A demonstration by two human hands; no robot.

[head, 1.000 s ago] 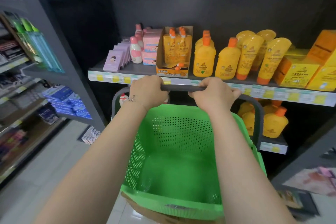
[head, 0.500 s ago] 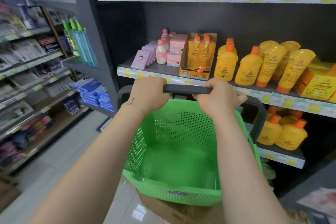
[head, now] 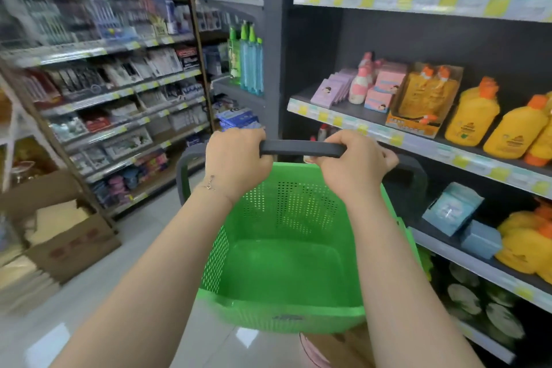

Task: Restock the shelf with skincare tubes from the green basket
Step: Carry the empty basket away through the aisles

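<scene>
- Left hand (head: 236, 158) and right hand (head: 355, 164) both curl round the dark handle (head: 301, 149), side by side, likely to carry the green basket (head: 283, 320) level.
- Basket hangs before the person, just beside the shelf (head: 373, 128); no skincare tubes visible inside.
- Against the earlier frames: view has swung left, shelf shifted right; grip unchanged.

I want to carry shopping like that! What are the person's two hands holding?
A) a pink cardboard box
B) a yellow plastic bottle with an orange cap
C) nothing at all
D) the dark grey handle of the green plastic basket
D: the left hand and the right hand each curl round the dark grey plastic handle of the green perforated plastic basket.
</scene>
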